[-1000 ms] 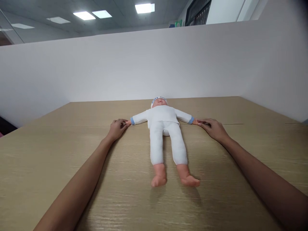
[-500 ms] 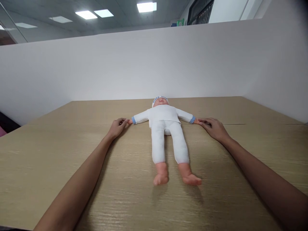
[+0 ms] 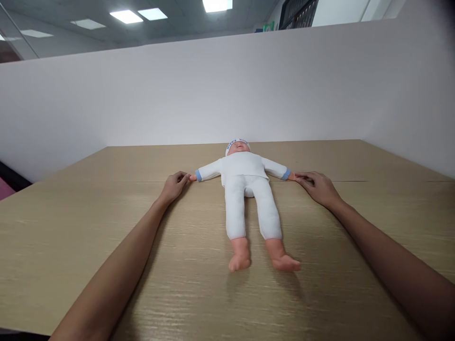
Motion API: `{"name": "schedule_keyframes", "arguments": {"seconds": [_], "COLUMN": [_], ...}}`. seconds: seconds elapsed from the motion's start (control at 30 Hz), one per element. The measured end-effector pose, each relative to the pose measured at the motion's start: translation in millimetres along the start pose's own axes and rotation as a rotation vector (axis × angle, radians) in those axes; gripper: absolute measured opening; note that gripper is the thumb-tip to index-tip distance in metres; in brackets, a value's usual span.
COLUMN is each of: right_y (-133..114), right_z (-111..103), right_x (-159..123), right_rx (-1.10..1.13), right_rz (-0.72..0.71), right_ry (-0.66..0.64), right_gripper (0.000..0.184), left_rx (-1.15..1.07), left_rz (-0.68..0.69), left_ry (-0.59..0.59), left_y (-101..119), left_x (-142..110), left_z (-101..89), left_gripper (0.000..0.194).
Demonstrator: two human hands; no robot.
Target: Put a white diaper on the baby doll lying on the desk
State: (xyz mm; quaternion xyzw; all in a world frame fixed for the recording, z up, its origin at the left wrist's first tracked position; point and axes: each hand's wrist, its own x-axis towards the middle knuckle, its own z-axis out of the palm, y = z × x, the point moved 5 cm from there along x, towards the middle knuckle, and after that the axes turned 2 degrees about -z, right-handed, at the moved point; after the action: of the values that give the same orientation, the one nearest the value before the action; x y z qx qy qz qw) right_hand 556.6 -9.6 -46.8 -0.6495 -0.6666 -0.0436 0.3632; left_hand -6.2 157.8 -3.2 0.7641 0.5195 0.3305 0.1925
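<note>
Left hand [image 3: 174, 186] and right hand [image 3: 320, 188], both nearly closed, lightly pinch the baby doll [image 3: 245, 164], face-up between them, by its hands; an uneven tug could slip one loose.

A pale wood-grain surface [image 3: 64, 246], crossed by a thin seam [image 3: 348, 181], runs back to a plain white partition [image 3: 227, 90] that also flanks its right side. Above the partition's top edge, bright rectangular light panels [image 3: 126, 17] glow in a grey ceiling [image 3: 185, 21], near a dark barred frame [image 3: 298, 14], upper right. A pink patch [image 3: 4, 189] shows at far left.
</note>
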Motion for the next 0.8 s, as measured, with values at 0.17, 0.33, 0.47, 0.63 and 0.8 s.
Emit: {"name": "schedule_keyframes", "arguments": {"seconds": [0.17, 0.33, 0.47, 0.63, 0.8], "right_y": [-1, -9, -33, -114, -222], "right_z": [1, 0, -3, -21, -62], "right_x": [1, -5, -11, -27, -140], "right_rx": [-0.003, -0.015, -0.037, -0.006, 0.173], "right_rz": [-0.005, 0.012, 0.032, 0.022, -0.047], "right_ry": [0.006, 0.060, 0.133, 0.211, 0.074], "right_gripper": [0.048, 0.047, 0.048, 0.047, 0.039], "left_rx": [0.014, -0.002, -0.029, -0.108, -0.201], "left_rz": [-0.004, -0.015, -0.121, -0.123, -0.168], "left_ry": [0.037, 0.069, 0.191, 0.323, -0.166], "left_y": [-4, 2, 23, 85, 99], "left_x": [4, -3, -20, -74, -209], "left_z": [2.7, 0.4, -5.3, -9.3, 47.7], "left_gripper": [0.050, 0.046, 0.043, 0.048, 0.055]}}
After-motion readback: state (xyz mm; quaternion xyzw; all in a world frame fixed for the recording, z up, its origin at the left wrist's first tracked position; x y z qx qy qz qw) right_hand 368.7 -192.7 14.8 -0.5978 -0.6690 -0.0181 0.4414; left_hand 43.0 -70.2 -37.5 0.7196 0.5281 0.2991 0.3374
